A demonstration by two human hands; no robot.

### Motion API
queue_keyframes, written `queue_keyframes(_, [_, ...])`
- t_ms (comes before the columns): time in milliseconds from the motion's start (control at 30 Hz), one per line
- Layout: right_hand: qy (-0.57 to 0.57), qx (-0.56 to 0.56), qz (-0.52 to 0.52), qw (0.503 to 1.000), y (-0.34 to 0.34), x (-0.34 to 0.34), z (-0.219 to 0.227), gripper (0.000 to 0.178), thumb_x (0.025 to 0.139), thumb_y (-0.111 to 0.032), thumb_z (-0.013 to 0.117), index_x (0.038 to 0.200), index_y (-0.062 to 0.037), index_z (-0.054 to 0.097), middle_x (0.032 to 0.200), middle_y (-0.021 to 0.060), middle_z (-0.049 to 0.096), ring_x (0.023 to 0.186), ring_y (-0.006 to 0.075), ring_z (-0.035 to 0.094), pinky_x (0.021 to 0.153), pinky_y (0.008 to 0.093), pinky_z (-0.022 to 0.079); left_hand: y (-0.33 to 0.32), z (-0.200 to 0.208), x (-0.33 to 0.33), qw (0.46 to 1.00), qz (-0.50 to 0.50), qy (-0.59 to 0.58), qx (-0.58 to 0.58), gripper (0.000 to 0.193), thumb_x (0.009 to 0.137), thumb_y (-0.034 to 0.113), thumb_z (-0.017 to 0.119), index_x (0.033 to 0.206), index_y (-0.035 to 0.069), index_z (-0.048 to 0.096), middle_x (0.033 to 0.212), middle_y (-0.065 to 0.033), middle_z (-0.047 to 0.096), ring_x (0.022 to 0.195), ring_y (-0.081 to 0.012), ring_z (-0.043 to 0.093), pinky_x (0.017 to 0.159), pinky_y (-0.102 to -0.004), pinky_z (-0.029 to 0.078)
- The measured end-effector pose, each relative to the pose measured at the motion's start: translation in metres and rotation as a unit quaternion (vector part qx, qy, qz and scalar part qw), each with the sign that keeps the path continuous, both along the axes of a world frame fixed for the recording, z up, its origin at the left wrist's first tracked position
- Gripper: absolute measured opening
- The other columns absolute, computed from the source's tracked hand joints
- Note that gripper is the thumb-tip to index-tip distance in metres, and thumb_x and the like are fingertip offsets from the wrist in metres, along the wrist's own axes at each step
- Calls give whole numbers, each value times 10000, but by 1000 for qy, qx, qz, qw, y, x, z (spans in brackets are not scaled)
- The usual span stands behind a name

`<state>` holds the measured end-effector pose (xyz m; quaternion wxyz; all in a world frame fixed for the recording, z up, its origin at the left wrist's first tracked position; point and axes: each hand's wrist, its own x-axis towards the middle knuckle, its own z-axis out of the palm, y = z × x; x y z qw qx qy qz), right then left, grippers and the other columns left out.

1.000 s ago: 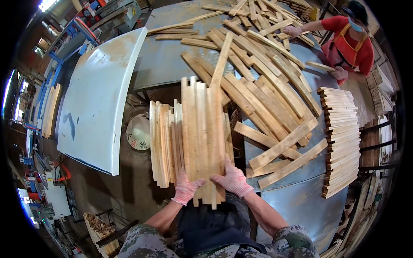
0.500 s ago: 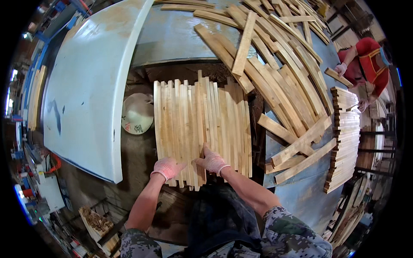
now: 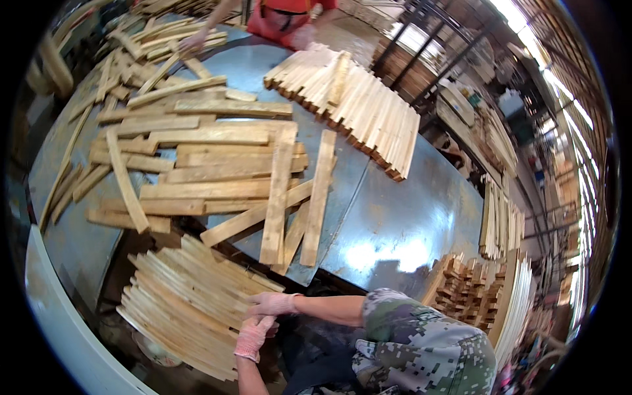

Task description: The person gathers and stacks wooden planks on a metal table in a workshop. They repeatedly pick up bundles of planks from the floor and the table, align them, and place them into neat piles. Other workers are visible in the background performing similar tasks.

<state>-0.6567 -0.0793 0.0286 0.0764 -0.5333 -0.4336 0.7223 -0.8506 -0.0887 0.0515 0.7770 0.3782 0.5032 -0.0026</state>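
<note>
Across the middle of a cluttered workshop stretches a shiny blue-grey table [image 3: 408, 210]. Loose boards [image 3: 220, 172] lie heaped over its left half, some crossing others at angles. Farther back, a neat row [image 3: 368, 122] of pale boards stands side by side, with one plank [image 3: 340, 79] lying on top. At lower left, between the table and a white panel [image 3: 59, 316], is a close-set stack [image 3: 187, 303] of long wooden boards, their ends uneven. Both of the wearer's hands, in pinkish gloves, meet at the end of this stack nearest the body. The right hand [image 3: 273, 303] lies fairly flat, fingers pointing left; the left hand [image 3: 251, 337] is just below it, fingers bent. Whether either one grips a board, I cannot tell. A camouflage sleeve [image 3: 428, 329] covers the right upper arm. At the top edge, a co-worker [image 3: 283, 23] in red reaches a gloved hand [image 3: 192, 43] toward the heap. More wood [image 3: 467, 283] is stacked at right.
</note>
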Motion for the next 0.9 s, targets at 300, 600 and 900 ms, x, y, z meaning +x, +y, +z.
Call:
queue_keyframes(300, [-11,-6,-525,851,-156,290,22,626,1077,-263,696,1603,7,491,1116,41,722,955,135,677,889,306,587,72,27,292,942,-234,-72,228,553,987,331,767,1370,-51,652,1207,-138,756,1141,-214,698,1026,-351,533])
queue_keyframes(600, [-284,52,-697,657,-251,548,-89,840,1009,-238,748,1674,34,312,1313,189,719,1114,227,697,966,355,573,128,-53,639,899,-195,23,392,990,958,368,792,1678,-54,261,1666,-307,424,1519,-388,474,1238,-421,393])
queue_keyframes(900, [-236,159,-739,610,-199,688,-119,960,981,-252,767,1713,-11,196,1598,298,519,1455,395,556,1183,419,463,254,-168,742,867,-20,189,461,795,864,245,799,1525,-65,483,1410,-286,650,1281,-374,646,1127,-398,467])
